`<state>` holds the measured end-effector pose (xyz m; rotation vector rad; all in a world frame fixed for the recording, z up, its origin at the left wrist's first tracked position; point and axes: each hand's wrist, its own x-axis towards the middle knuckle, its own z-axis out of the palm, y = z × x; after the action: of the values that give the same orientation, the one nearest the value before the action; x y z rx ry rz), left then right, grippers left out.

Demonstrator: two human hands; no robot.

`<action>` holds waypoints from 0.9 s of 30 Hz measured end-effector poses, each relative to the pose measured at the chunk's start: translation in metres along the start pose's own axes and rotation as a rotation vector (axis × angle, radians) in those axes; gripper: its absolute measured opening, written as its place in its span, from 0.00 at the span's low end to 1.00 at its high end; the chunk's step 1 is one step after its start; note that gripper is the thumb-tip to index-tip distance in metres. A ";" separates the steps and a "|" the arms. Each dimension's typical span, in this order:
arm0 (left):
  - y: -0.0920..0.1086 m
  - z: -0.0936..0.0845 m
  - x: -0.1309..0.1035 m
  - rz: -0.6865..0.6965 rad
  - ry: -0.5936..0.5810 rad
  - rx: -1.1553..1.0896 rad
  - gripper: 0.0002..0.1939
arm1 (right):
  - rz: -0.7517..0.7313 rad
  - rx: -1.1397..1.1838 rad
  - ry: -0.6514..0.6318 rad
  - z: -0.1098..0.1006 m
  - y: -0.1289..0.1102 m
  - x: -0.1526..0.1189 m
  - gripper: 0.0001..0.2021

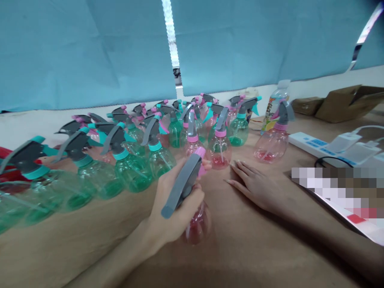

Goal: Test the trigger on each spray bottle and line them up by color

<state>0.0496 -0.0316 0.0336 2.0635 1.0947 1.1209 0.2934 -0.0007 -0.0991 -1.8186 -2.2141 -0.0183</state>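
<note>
Head view: a pink spray bottle (198,229) with a grey trigger head is in the left hand (182,214), whose fingers wrap its neck, above or on the near middle of the worktop (240,256); I cannot tell whether its base touches. Beside it, the right hand (255,186) lies released, palm down, fingers extended. Green spray bottles (136,176) crowd the left; cardboard boxes (339,108) sit far right.
</note>
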 end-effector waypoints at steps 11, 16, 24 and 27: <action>-0.003 0.004 -0.001 -0.072 0.029 0.013 0.13 | 0.000 0.004 0.014 0.000 0.001 -0.001 0.38; -0.004 0.003 0.000 -0.056 0.023 -0.021 0.14 | -0.020 0.013 0.021 0.001 0.002 0.000 0.37; -0.003 0.003 0.002 -0.003 0.021 -0.048 0.18 | -0.036 0.007 0.016 0.002 0.002 -0.001 0.37; -0.002 0.003 0.001 -0.015 0.034 -0.020 0.17 | -0.038 0.000 0.010 0.001 0.002 0.000 0.37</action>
<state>0.0521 -0.0295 0.0309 2.0247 1.1088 1.1596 0.2948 -0.0007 -0.1003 -1.7718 -2.2416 -0.0351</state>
